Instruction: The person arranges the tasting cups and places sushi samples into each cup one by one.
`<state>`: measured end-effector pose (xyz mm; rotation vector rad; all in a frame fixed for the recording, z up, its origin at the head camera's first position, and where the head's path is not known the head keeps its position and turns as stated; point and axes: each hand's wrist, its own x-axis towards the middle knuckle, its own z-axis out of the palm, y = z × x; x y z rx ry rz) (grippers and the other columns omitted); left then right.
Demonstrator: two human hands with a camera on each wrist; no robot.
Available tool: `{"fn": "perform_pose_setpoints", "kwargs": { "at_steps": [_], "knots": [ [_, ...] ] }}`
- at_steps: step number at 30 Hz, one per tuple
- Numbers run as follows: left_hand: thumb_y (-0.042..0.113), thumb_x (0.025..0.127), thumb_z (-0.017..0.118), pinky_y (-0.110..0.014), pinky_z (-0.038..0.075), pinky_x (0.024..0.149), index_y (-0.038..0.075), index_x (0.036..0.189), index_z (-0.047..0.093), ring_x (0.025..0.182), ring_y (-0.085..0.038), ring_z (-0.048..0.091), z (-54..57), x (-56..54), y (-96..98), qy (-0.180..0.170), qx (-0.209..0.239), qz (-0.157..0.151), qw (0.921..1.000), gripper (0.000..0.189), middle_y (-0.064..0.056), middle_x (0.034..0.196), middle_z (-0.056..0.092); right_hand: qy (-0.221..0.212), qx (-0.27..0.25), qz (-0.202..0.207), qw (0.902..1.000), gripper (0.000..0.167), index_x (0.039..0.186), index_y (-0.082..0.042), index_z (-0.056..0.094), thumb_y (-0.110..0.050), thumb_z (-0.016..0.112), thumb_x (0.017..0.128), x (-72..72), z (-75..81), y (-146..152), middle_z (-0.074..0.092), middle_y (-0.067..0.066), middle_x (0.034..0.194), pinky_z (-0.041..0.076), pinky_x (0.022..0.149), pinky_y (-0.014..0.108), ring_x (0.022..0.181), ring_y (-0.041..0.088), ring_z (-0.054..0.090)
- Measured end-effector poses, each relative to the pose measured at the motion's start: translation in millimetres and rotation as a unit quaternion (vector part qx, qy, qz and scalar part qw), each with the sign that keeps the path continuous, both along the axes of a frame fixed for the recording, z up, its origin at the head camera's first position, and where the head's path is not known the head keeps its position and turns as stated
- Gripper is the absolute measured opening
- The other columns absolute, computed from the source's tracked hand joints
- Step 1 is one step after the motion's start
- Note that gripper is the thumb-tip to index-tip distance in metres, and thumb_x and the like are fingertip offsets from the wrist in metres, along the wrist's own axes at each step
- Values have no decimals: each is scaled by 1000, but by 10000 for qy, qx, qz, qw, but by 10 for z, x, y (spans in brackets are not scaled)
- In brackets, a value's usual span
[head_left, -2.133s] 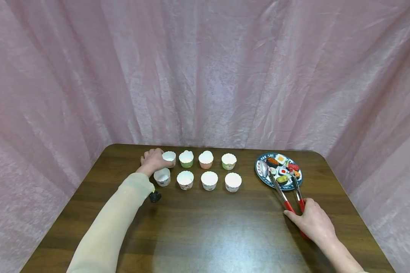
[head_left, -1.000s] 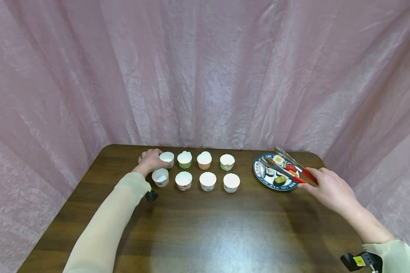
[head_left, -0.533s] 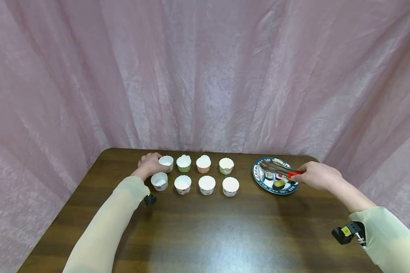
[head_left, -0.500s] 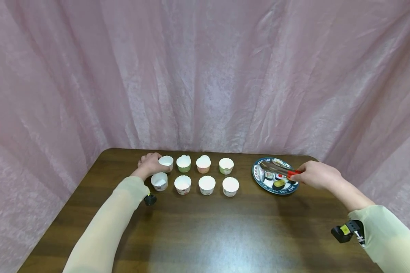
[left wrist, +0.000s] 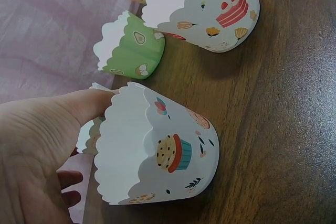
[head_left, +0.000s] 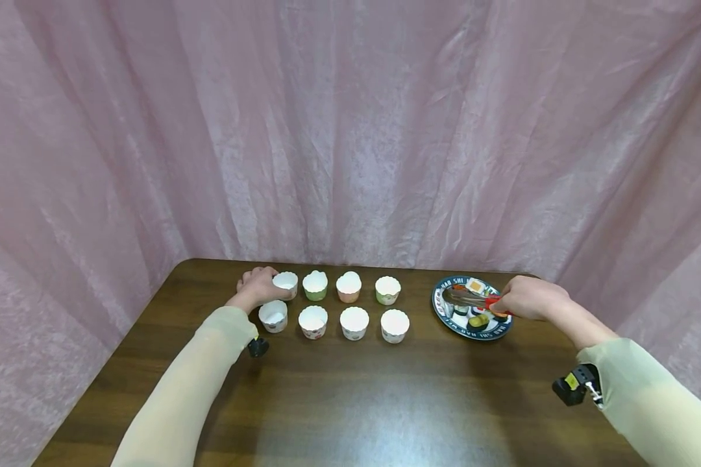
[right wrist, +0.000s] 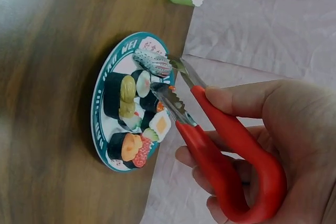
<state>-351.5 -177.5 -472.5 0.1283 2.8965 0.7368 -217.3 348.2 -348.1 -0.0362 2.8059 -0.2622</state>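
Note:
My left hand holds a white paper baking cup at the back left, its thumb across the near side. In the left wrist view that cup is mostly hidden behind the hand and the nearer muffin-printed cup. My right hand grips red-handled metal tongs from the right side of a round blue-rimmed plate. Toy sushi pieces lie on it, among them a silvery speckled one. The tongs' tips are apart above the plate near that piece; whether they touch it I cannot tell.
Several more paper cups stand upright in two rows, including a green one, an orange one and a floral one. The brown wooden table extends in front. A pink curtain hangs behind its far edge.
The right hand has raised the tongs off the plate's front, moved to the right of it and swung them to point left. The tongs have since lowered and narrowed. The left hand stays at its cup.

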Motion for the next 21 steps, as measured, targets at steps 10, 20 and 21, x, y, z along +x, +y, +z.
{"fn": "perform_pose_setpoints", "kwargs": {
  "at_steps": [10, 20, 21],
  "knots": [
    [47, 83, 76, -70, 14, 113, 1, 131, 56, 134, -52, 29, 11, 34, 1, 4, -11, 56, 10000, 69, -28, 136, 46, -82, 200, -30, 9998, 40, 103, -7, 76, -44, 71, 89, -141, -43, -101, 69, 6, 97, 49, 70, 46, 85, 26, 59],
    [45, 83, 78, -71, 12, 113, 1, 132, 56, 136, -52, 28, 17, 55, 14, 7, -19, 38, 10000, 70, -27, 139, 45, 137, 315, 152, 9993, 25, 71, -18, 65, -36, 68, 88, -149, -120, -152, 59, -2, 72, 40, 61, 36, 67, 18, 54],
    [45, 83, 78, -71, 12, 113, 1, 133, 56, 136, -52, 27, 15, 50, 15, 5, -38, 45, 10000, 71, -27, 139, 45, 180, 291, 179, 9993, 26, 68, -19, 63, -35, 68, 88, -145, -122, -149, 58, -2, 69, 38, 59, 35, 65, 18, 52]
  ]
}}
